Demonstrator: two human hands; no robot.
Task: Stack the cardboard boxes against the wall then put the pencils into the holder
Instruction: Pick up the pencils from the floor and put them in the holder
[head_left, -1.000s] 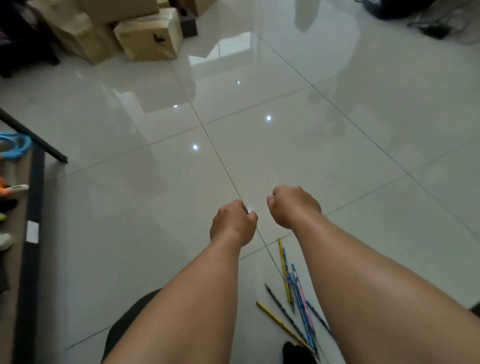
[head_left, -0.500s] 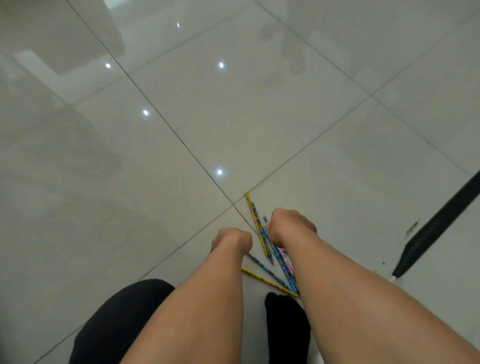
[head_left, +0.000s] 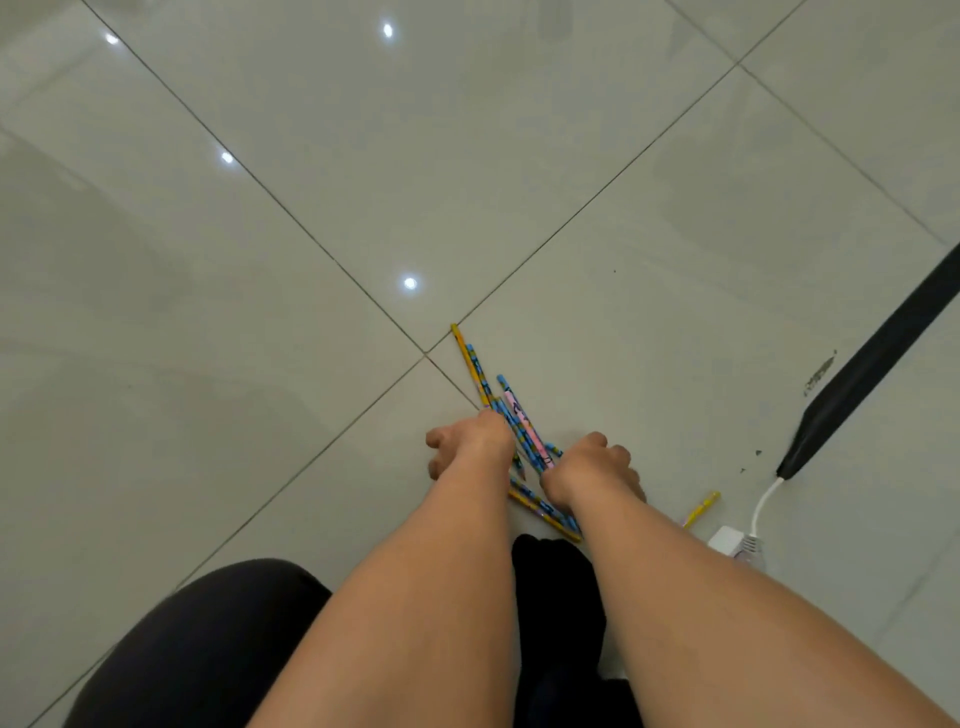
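Head view. Looks straight down on a loose fan of pencils (head_left: 514, 423) lying on the glossy floor (head_left: 311, 208), just past a tile corner, between left hand (head_left: 467, 447) and right hand (head_left: 592, 467). Finds both hands knuckles-up, fingers curled under and hidden: left touching the fan's near-left edge, right covering its lower end. Cannot tell a grip from a mere touch on either side. Spots one stray yellow pencil (head_left: 702, 508) apart to the right, near a white plug (head_left: 735, 540) and its cord. Shows no holder and no cardboard boxes.

Reads as gathering the pencils, by judgement only. Sweep the fan together from both sides, squaring the tips one way before lifting. Pinch near the middle of the bundle, not the ends, to stop splaying. Roll the sticks slightly against the tile to get fingertips underneath. Fetch the stray last, minding the cord.

Slim, straight, hard sticks, printed in blue, yellow and pink; probably quick to roll and slide on polished, mirror-smooth tile with thin grout lines. Picks out a matte black strip (head_left: 872, 364) lying diagonally at the right with dirt specks beside it, plus soft dark cloth over a knee (head_left: 208, 649) and a black sock (head_left: 556, 577).
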